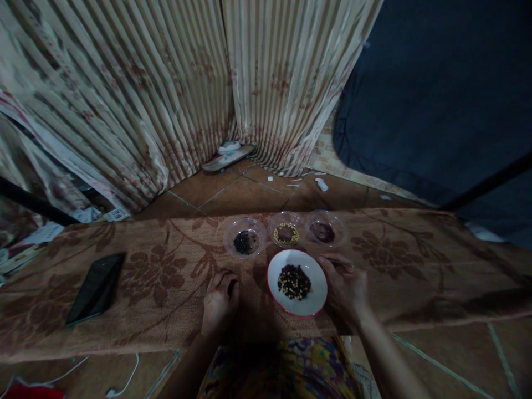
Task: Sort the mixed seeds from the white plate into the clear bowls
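While three clear cups (286, 229) are set beyond one bowl (297, 282), it is flanked by the curled left hand (221, 299) and the right hand (344, 284), both grips unclear.

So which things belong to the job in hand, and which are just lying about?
Seemingly part of it:
white bowl of mixed pieces
left clear bowl
middle clear bowl
right clear bowl

Apparently just lying about:
dark flat slab
skateboard-like board
white scrap
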Demonstrator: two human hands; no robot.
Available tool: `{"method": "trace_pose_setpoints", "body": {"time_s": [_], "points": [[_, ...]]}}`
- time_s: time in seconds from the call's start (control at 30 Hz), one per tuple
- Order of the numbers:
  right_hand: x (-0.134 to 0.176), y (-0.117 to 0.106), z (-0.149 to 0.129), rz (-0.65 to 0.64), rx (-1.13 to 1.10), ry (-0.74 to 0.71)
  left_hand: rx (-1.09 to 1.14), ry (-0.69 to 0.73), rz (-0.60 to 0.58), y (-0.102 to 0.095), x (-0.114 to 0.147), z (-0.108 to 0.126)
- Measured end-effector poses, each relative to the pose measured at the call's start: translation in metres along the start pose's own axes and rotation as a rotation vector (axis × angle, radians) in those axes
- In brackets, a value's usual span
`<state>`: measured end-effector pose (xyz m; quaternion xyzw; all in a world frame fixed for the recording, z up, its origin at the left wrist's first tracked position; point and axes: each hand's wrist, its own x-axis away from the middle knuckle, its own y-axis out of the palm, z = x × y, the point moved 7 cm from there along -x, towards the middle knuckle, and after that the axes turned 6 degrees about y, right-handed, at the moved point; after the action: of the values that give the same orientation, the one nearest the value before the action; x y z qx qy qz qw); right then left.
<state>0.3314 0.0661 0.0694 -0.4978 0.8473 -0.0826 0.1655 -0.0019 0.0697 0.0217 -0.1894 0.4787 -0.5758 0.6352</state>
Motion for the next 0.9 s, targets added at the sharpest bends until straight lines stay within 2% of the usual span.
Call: {"method": "trace_pose_setpoints", "body": {"time_s": [0.1,0.17,0.43,0.9], "points": [[0.015,-0.004,0.003,-0.131,0.095,-0.056,0.001,0.006,-0.004,0.0,0.0,0.0],[0.02,-0.005,-0.003,-0.174,0.142,-0.12,0.006,0.006,-0.005,-0.001,-0.001,0.0],[0.024,0.001,-0.02,-0.175,0.203,-0.291,-0.001,0.008,-0.004,-0.001,-0.001,0.001],[0.027,0.001,-0.011,-0.197,0.203,-0.299,0.015,-0.004,-0.015,-0.001,-0.001,0.001]]}}
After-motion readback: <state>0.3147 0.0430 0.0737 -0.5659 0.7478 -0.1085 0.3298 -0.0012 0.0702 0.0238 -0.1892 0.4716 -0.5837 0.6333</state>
